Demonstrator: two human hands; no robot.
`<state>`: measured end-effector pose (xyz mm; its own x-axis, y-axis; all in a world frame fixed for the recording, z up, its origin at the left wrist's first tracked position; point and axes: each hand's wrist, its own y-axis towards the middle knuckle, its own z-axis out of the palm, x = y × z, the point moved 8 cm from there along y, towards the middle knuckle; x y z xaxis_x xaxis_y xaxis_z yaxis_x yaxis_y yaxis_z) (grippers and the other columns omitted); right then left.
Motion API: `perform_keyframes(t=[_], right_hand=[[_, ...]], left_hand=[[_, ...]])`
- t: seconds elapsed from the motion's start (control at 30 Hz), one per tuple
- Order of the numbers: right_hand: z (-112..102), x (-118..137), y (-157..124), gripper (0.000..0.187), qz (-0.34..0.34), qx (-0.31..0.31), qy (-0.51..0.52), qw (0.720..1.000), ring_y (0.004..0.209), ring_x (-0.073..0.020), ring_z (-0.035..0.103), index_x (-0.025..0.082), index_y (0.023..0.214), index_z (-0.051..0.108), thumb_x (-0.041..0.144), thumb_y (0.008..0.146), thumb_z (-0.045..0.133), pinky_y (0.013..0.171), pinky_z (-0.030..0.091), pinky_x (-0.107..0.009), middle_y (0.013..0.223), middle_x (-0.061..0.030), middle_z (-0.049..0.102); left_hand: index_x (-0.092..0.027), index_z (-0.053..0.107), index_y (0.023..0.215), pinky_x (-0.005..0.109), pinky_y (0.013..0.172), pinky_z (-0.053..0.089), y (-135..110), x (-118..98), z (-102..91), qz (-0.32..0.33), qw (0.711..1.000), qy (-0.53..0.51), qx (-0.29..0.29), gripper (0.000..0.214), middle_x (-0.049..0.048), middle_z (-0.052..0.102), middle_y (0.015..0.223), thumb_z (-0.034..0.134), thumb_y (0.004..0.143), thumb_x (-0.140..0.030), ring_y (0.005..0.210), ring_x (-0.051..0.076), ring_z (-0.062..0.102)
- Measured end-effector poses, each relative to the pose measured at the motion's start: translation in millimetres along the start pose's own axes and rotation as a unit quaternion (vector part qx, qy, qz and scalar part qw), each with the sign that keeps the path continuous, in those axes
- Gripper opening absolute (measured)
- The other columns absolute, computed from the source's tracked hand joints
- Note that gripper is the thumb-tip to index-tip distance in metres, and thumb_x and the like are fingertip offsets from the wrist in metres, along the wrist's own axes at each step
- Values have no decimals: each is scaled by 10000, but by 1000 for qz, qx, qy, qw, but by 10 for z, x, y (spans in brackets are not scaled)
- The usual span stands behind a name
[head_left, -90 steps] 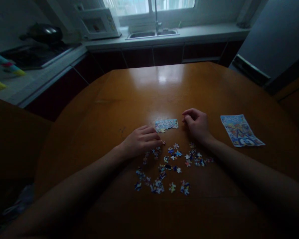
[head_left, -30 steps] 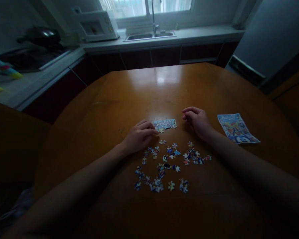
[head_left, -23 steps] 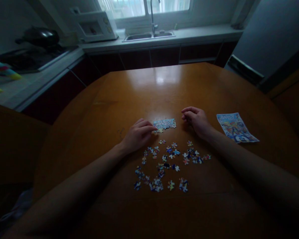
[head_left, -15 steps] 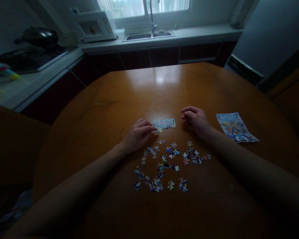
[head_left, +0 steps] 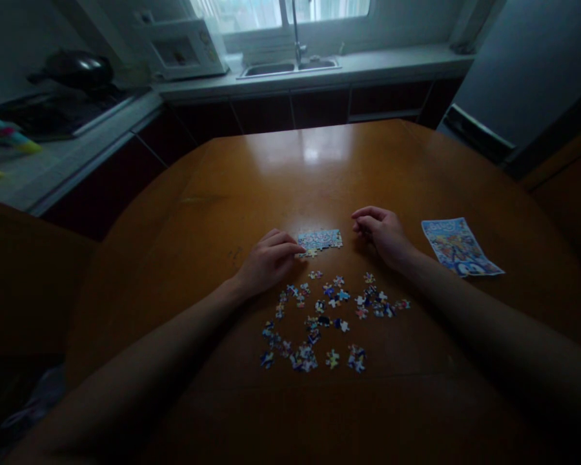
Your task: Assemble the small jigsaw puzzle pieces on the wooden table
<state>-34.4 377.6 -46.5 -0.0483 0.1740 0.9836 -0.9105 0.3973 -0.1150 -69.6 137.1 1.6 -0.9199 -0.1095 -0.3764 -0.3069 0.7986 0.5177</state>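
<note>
The wooden surface (head_left: pixel 319 161) fills the frame. Loose puzzle pieces (head_left: pixel 319 323) lie spread below centre, likely for sorting, and a printed sheet (head_left: pixel 458 248) sits face-up at right. The left hand (head_left: pixel 268 261), flat and unclenched, seems to steady the assembled section (head_left: pixel 322 239) at centre. The right hand (head_left: pixel 385 234) is curled, its contents unclear.

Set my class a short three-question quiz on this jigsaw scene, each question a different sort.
1. True or false: the loose pieces lie nearer the camera than the joined strip.
2. Fill in: the joined strip lies ___ the left hand and the right hand.
3. Which hand is nearer the printed sheet? A) left B) right C) neither
Key: 1 true; 2 between; 3 B.
</note>
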Motion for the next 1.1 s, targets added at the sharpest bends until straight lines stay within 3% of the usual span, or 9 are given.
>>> perform_keyframes(t=[0.6,0.77,0.87,0.97,1.1], right_hand=[[-8,1,0,67,-9,2,-11,1000,550,-101,528,199,775,677,184,727,633,495,398,-236,660,-7,645],[71,46,-36,50,-42,38,-97,994,601,-134,562,208,782,681,212,741,653,533,447,-264,685,-18,663],[261,237,-217,55,-145,114,-225,957,689,-161,592,211,820,706,204,787,663,627,481,-297,746,-28,683],[560,355,-534,114,-231,268,-338,872,760,-165,598,221,878,729,165,842,636,706,478,-315,863,-35,693],[735,312,-810,142,-244,401,-430,771,913,-183,624,229,873,734,146,879,620,813,472,-323,1007,-50,704]], left_hand=[[-205,716,1055,340,779,510,1,-6,9,6,1000,-10,0,219,61,699,951,561,937,-104,895,179,603],[-215,718,1054,346,780,512,-3,12,25,1,1000,-7,6,223,59,700,949,554,942,-112,897,182,607],[-210,719,1042,339,773,510,-2,6,18,-1,1000,-8,0,226,58,698,944,550,939,-102,889,179,604],[-207,719,1035,341,782,513,-1,-2,25,0,1000,-11,1,222,57,694,943,554,934,-98,895,180,604],[-204,722,1025,344,794,515,-1,1,32,-6,1000,-9,2,228,57,691,939,548,932,-91,902,180,603]])
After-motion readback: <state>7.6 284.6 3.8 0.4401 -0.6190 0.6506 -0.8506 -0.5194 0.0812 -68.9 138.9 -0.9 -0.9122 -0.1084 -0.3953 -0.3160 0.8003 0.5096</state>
